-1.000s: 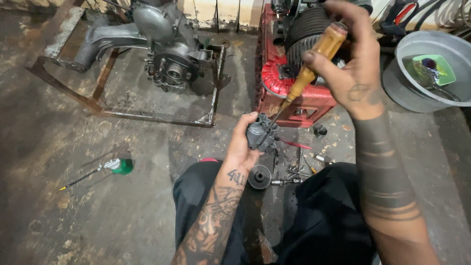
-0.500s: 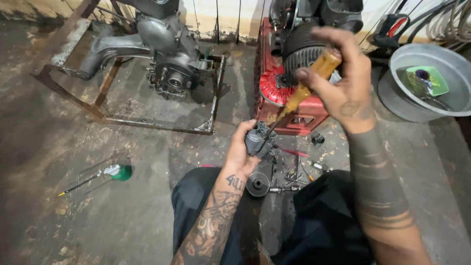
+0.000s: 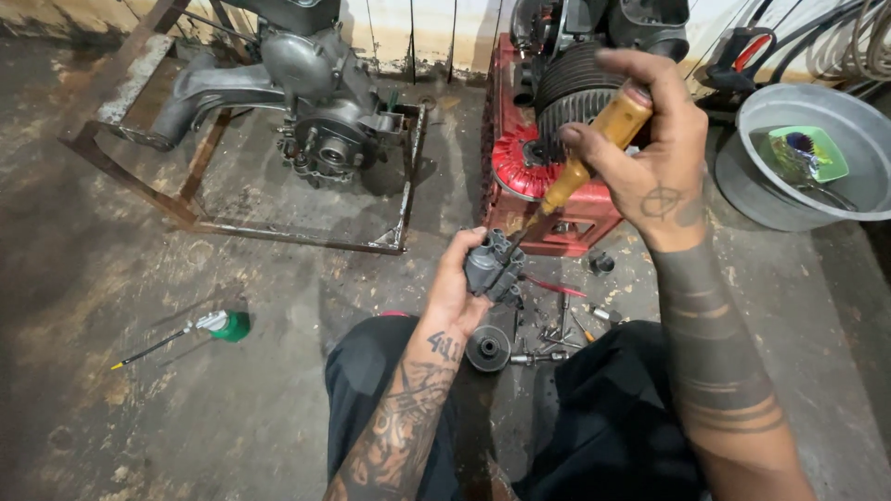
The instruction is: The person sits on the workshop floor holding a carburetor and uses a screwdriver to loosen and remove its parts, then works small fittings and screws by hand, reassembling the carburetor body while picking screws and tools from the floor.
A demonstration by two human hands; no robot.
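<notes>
Carburetor gripped in left hand, fingers wrapped around it. Right hand, fingers closed on amber-handled screwdriver, tip in carburetor. Engine far left.

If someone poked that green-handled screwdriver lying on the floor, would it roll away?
Probably a little. The green-handled screwdriver lies flat and alone on the gritty concrete floor, and its handle looks round, so a sideways poke could roll it. The rough, dirty surface would likely stop it soon. Its thin shaft looks stiff, not bendy.
</notes>
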